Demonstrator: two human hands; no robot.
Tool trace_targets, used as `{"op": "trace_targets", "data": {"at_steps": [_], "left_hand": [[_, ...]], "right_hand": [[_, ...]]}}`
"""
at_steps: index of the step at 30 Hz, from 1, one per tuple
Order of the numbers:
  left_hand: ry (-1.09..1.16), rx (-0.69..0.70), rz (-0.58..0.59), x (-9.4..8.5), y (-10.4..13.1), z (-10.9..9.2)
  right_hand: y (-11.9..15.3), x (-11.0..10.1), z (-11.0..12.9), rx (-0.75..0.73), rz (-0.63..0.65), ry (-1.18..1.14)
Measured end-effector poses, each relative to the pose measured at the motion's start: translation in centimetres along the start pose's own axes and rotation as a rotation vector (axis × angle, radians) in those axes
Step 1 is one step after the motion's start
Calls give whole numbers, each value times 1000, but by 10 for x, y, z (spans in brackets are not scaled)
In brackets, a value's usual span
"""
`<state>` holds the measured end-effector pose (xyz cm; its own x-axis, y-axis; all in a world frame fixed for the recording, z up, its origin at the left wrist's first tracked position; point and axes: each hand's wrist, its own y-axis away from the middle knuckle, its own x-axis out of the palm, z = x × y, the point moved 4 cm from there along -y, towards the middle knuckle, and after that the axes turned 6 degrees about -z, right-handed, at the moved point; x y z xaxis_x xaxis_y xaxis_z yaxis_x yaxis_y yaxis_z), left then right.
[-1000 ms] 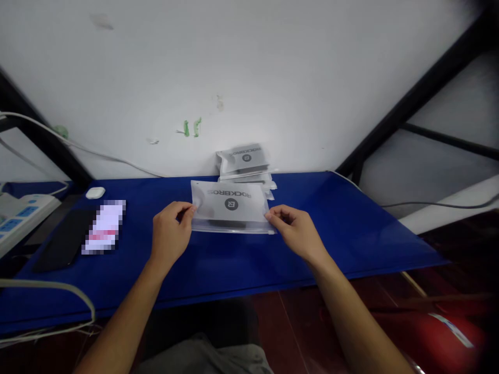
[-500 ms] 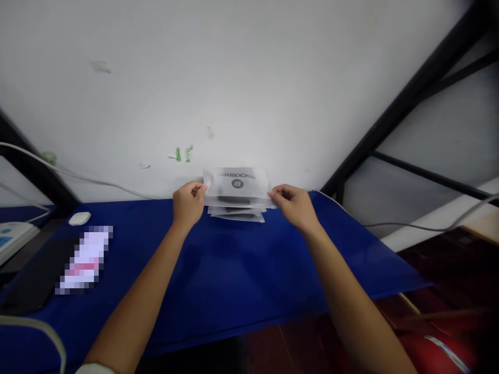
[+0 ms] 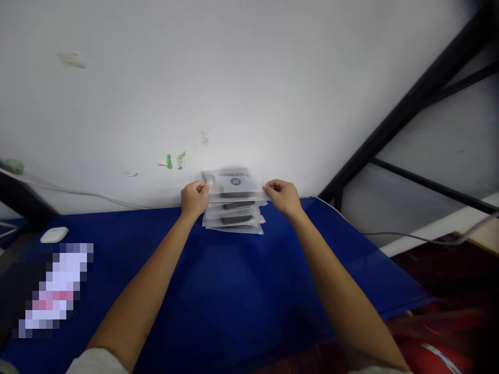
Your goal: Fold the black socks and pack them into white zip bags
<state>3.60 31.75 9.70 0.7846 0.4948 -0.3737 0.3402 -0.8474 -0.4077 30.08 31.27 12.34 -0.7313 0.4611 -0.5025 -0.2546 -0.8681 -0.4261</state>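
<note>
A frosted plastic zip bag (image 3: 235, 183) with dark lettering and a round logo is stretched between my two hands. My left hand (image 3: 195, 198) pinches its left edge, and my right hand (image 3: 284, 196) pinches the right edge. Something dark shows inside it. Directly below and nearer to me lies a stack of similar zip bags (image 3: 234, 227), slightly fanned, with dark contents visible. The upper bag overlaps the stack in view; whether it touches the stack I cannot tell.
The blue table (image 3: 230, 291) meets a white wall (image 3: 249, 78) behind the bags. At the left lie a white case (image 3: 54, 235) and a pixelated bright screen (image 3: 58, 285). Black metal bars (image 3: 390, 132) slant up on the right. A cable (image 3: 97, 196) runs along the wall.
The held bag has tilted and moved slightly away from the front of the stack, so more of the stacked bags shows. Both hands keep their pinch. The camera view has shifted.
</note>
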Motion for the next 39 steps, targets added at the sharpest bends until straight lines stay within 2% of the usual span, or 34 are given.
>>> {"op": "trace_targets", "data": {"at_steps": [11,23,29,39], "left_hand": [[21,-21,33,20,-2,-2],[15,-44,28,18,0,6],[13,-19,35,19,2,9],[8,2,50,20,7,12]], "right_hand": [[-10,5,-23,65,-87,25],[-1,14,-23,85,-90,57],[3,16,-18,50,-127,79],[9,18,-18,27,-118,110]]}}
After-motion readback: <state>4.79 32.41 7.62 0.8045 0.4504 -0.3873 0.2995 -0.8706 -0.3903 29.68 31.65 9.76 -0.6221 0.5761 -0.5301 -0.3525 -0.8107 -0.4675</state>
